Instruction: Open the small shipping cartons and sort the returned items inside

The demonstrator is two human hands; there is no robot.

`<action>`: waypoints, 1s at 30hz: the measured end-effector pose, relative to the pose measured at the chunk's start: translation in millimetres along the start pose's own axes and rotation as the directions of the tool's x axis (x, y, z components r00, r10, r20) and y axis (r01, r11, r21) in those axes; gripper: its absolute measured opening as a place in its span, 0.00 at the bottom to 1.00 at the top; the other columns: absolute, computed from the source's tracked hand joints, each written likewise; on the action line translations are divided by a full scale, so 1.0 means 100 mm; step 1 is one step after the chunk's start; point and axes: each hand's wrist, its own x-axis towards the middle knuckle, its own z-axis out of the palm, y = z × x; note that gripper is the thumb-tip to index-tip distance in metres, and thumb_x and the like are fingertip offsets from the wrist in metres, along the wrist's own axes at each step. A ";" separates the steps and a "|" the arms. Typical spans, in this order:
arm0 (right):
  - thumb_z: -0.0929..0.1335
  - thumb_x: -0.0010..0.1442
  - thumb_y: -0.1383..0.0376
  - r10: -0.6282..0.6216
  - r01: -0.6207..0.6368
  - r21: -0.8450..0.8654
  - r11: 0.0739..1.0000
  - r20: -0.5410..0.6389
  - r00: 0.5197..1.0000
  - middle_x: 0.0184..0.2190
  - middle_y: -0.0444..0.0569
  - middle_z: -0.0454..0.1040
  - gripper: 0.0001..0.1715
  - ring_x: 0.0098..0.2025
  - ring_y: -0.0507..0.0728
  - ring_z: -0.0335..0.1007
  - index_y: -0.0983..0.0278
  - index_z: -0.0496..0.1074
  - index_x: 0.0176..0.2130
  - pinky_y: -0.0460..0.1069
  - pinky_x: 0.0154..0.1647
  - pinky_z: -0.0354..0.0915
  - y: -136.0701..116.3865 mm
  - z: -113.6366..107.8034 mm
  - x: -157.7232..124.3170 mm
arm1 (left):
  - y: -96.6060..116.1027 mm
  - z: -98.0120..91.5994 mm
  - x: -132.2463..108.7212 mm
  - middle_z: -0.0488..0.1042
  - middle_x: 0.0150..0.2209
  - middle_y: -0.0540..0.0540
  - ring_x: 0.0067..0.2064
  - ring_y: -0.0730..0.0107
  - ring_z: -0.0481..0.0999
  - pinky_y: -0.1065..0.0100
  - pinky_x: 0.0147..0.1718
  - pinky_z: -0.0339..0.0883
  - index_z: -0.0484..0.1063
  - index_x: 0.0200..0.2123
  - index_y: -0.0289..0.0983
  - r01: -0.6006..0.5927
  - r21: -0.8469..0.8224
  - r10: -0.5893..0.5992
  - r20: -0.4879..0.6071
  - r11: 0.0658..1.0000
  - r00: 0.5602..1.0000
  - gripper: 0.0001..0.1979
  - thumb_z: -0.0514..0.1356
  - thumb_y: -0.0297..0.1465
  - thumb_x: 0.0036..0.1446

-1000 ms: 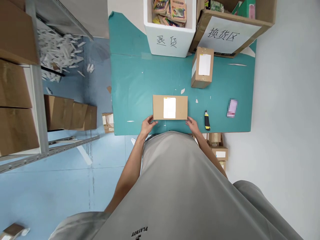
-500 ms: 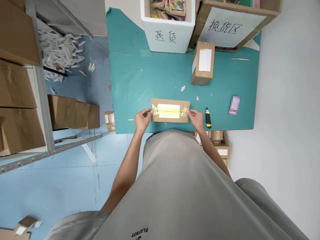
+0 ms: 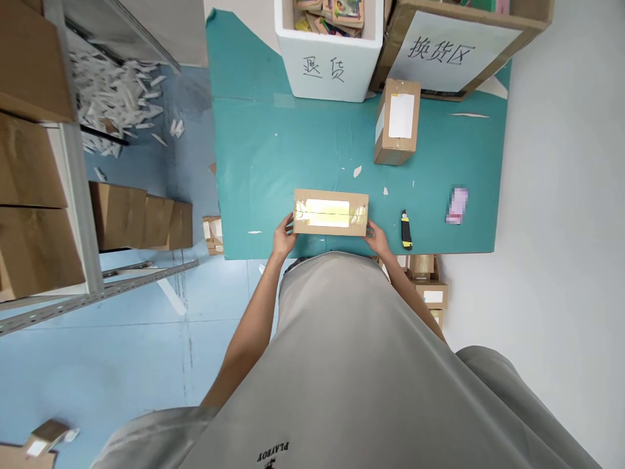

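A flat brown cardboard box (image 3: 331, 212) lies on the teal table (image 3: 263, 163) near its front edge, its taped side with a white and yellow label facing up. My left hand (image 3: 284, 236) grips the box's left end, fingers curled round the corner. My right hand (image 3: 375, 236) holds the right end the same way. Both hands sit just in front of my grey shirt.
A yellow-black utility knife (image 3: 405, 230) lies right of the box. A second labelled carton (image 3: 397, 121) stands further back. A white bin (image 3: 328, 47) and a big cardboard bin (image 3: 454, 45) sit at the table's far edge. Shelves with cartons (image 3: 34, 195) stand left, small boxes (image 3: 427, 286) under the table.
The box was turned over from its plain labelled face onto a taped side. My hands slid from its top edge down to its front corners.
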 end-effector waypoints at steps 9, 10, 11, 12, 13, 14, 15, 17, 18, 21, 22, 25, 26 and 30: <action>0.79 0.58 0.45 -0.073 0.073 -0.006 0.997 0.032 0.997 0.63 0.56 0.83 0.32 0.69 0.72 0.76 0.58 0.86 0.55 0.64 0.70 0.75 -0.15 -0.03 -0.06 | 0.19 -0.03 -0.09 0.83 0.66 0.38 0.72 0.45 0.76 0.51 0.70 0.74 0.86 0.53 0.38 -0.086 -0.003 0.086 0.071 0.996 0.994 0.26 0.65 0.30 0.49; 0.77 0.61 0.42 -0.095 0.095 0.002 0.995 0.035 0.995 0.62 0.55 0.84 0.31 0.69 0.71 0.76 0.58 0.87 0.54 0.63 0.71 0.75 -0.19 -0.07 -0.08 | 0.22 -0.06 -0.10 0.84 0.63 0.38 0.70 0.46 0.78 0.51 0.69 0.74 0.86 0.52 0.37 -0.081 -0.018 0.082 0.076 0.997 0.994 0.23 0.65 0.33 0.52; 0.75 0.64 0.40 -0.114 0.114 0.005 0.993 0.026 0.993 0.60 0.55 0.84 0.32 0.68 0.70 0.77 0.58 0.87 0.54 0.63 0.70 0.75 -0.23 -0.10 -0.09 | 0.26 -0.09 -0.11 0.86 0.60 0.38 0.66 0.47 0.81 0.52 0.68 0.75 0.86 0.52 0.36 -0.073 -0.023 0.074 0.074 0.997 0.995 0.21 0.66 0.36 0.56; 0.73 0.65 0.38 -0.130 0.130 0.003 0.991 0.008 0.991 0.58 0.55 0.85 0.34 0.66 0.70 0.78 0.59 0.87 0.54 0.63 0.70 0.76 -0.27 -0.13 -0.10 | 0.28 -0.10 -0.12 0.87 0.57 0.37 0.62 0.48 0.83 0.53 0.65 0.76 0.86 0.51 0.35 -0.065 -0.021 0.067 0.066 0.998 0.996 0.21 0.66 0.40 0.59; 0.72 0.66 0.36 -0.143 0.143 -0.004 0.990 -0.013 0.990 0.56 0.55 0.85 0.36 0.64 0.69 0.79 0.59 0.87 0.54 0.63 0.69 0.76 -0.32 -0.14 -0.10 | 0.31 -0.10 -0.13 0.88 0.54 0.37 0.59 0.50 0.85 0.55 0.62 0.78 0.86 0.51 0.34 -0.060 -0.014 0.061 0.055 0.998 0.997 0.22 0.66 0.44 0.62; 0.71 0.67 0.35 -0.152 0.151 -0.015 0.988 -0.033 0.988 0.55 0.55 0.86 0.37 0.62 0.69 0.80 0.60 0.87 0.55 0.63 0.68 0.77 -0.35 -0.15 -0.09 | 0.32 -0.09 -0.13 0.88 0.53 0.37 0.56 0.51 0.85 0.57 0.59 0.79 0.86 0.50 0.34 -0.057 -0.002 0.057 0.043 0.998 0.997 0.24 0.65 0.48 0.65; 0.71 0.67 0.34 -0.155 0.154 -0.028 0.988 -0.043 0.987 0.54 0.56 0.86 0.38 0.61 0.69 0.81 0.60 0.87 0.55 0.63 0.67 0.77 -0.38 -0.14 -0.08 | 0.32 -0.08 -0.13 0.88 0.52 0.37 0.54 0.52 0.86 0.58 0.57 0.79 0.86 0.50 0.34 -0.055 0.015 0.055 0.033 0.998 0.998 0.26 0.64 0.50 0.66; 0.71 0.66 0.31 -0.146 0.145 -0.041 0.989 -0.019 0.989 0.52 0.56 0.87 0.41 0.59 0.70 0.82 0.61 0.87 0.53 0.64 0.66 0.78 -0.40 -0.12 -0.04 | 0.30 -0.02 -0.11 0.88 0.52 0.37 0.52 0.53 0.86 0.59 0.56 0.79 0.85 0.50 0.34 -0.041 0.048 0.040 0.030 0.998 0.999 0.26 0.63 0.50 0.67; 0.70 0.65 0.30 -0.134 0.134 -0.047 0.990 0.004 0.991 0.50 0.56 0.87 0.42 0.58 0.70 0.83 0.61 0.87 0.51 0.64 0.65 0.78 -0.39 -0.10 -0.02 | 0.28 0.01 -0.10 0.88 0.53 0.37 0.52 0.53 0.86 0.59 0.56 0.79 0.85 0.50 0.34 -0.028 0.059 0.026 0.033 0.998 0.999 0.25 0.64 0.50 0.67; 0.67 0.65 0.27 -0.092 0.093 -0.069 0.993 0.027 0.995 0.46 0.55 0.88 0.44 0.55 0.71 0.84 0.61 0.86 0.45 0.64 0.63 0.79 -0.30 -0.08 -0.01 | 0.16 0.06 -0.07 0.87 0.56 0.36 0.55 0.54 0.86 0.59 0.56 0.79 0.84 0.52 0.34 0.019 0.030 -0.020 0.041 0.999 0.999 0.24 0.64 0.49 0.68; 0.66 0.67 0.28 -0.072 0.072 -0.069 0.995 0.007 0.997 0.45 0.54 0.88 0.43 0.55 0.71 0.84 0.61 0.85 0.44 0.65 0.63 0.79 -0.26 -0.08 -0.02 | 0.12 0.07 -0.07 0.87 0.56 0.36 0.55 0.55 0.86 0.59 0.56 0.80 0.83 0.52 0.35 0.039 0.006 -0.039 0.041 0.999 0.998 0.24 0.62 0.49 0.69; 0.68 0.68 0.37 0.011 -0.012 -0.032 0.999 -0.037 0.999 0.47 0.53 0.89 0.33 0.59 0.71 0.84 0.60 0.86 0.46 0.66 0.65 0.79 -0.14 -0.10 -0.10 | -0.01 0.05 -0.11 0.88 0.55 0.36 0.54 0.56 0.87 0.56 0.59 0.81 0.82 0.52 0.35 0.104 -0.019 -0.104 0.020 0.994 0.994 0.19 0.60 0.41 0.69; 0.70 0.67 0.41 0.032 -0.032 -0.016 0.999 -0.031 0.999 0.49 0.54 0.89 0.29 0.60 0.71 0.84 0.60 0.86 0.48 0.67 0.67 0.78 -0.11 -0.10 -0.14 | -0.05 0.04 -0.13 0.88 0.54 0.37 0.54 0.55 0.88 0.54 0.60 0.80 0.82 0.51 0.35 0.119 -0.008 -0.119 0.013 0.993 0.993 0.17 0.61 0.38 0.66; 0.72 0.59 0.54 0.028 -0.029 0.014 0.999 0.042 0.999 0.54 0.56 0.89 0.27 0.63 0.70 0.84 0.61 0.87 0.54 0.68 0.74 0.72 -0.06 -0.09 -0.24 | -0.14 0.04 -0.24 0.89 0.52 0.36 0.55 0.50 0.88 0.51 0.63 0.80 0.84 0.45 0.35 0.125 0.028 -0.125 0.018 0.992 0.992 0.16 0.66 0.29 0.53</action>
